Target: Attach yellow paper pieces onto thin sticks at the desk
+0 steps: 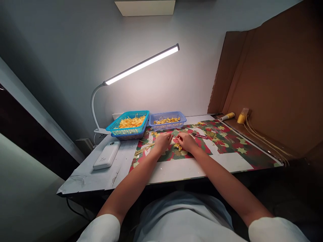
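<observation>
Both my hands rest close together on a red, green and white patterned sheet covering the table. My left hand lies knuckles up with its fingers curled down onto the sheet. My right hand is also curled, and a small yellow-gold piece shows just under its fingers. What each hand pinches is too small to make out. Thin gold strands lie on the sheet left of my left hand. A red-handled tool lies just beyond my right hand.
A teal basket and a blue basket of yellow pieces stand at the back. A white power bank lies left, by a lit desk lamp. Yellow thread spools sit by the cardboard wall on the right.
</observation>
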`<state>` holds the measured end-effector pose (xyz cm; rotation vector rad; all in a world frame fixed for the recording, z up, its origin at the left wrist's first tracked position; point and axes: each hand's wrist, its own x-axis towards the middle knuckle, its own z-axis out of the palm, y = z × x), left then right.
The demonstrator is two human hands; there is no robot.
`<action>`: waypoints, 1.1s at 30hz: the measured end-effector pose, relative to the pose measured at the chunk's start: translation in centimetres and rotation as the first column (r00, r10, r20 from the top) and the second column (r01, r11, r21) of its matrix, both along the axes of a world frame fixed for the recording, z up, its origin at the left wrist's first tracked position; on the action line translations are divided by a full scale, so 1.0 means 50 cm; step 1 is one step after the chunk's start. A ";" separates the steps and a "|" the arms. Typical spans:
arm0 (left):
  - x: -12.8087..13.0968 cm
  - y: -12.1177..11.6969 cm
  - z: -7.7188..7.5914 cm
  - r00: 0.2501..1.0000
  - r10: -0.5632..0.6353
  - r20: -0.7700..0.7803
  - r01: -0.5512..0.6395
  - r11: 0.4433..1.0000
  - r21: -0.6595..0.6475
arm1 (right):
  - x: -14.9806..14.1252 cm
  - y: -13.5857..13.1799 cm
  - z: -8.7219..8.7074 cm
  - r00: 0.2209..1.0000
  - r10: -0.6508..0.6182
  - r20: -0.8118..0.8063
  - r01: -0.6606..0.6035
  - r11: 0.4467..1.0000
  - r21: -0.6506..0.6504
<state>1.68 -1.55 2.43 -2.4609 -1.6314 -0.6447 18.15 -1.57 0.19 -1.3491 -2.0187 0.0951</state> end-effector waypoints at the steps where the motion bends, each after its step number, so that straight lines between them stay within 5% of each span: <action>1: 0.001 -0.001 0.000 1.000 0.010 -0.007 -0.010 1.000 -0.004 | 0.000 -0.001 0.000 1.000 -0.017 0.011 0.017 1.000 -0.005; 12: 0.015 -0.013 0.003 0.990 0.143 -0.009 -0.143 0.982 -0.121 | -0.008 0.004 -0.002 0.990 -0.060 -0.131 0.083 0.980 0.179; 17: 0.015 -0.004 -0.011 0.943 0.117 0.313 -0.053 0.977 -0.207 | -0.019 -0.004 -0.002 0.957 -0.049 -0.287 0.105 0.977 0.183; 21: 0.018 0.010 -0.028 0.796 0.096 0.597 0.067 0.967 -0.245 | -0.029 -0.009 -0.003 0.902 -0.037 -0.430 0.088 0.991 0.099; 26: 0.025 0.020 -0.043 0.618 0.107 0.779 0.072 0.979 -0.192 | -0.053 -0.015 -0.005 0.695 -0.012 -0.719 -0.080 0.992 -0.094; 33: 0.033 0.018 -0.050 0.506 0.093 0.857 0.034 0.991 -0.128 | -0.082 -0.024 -0.002 0.354 -0.068 -0.933 -0.311 0.932 -0.186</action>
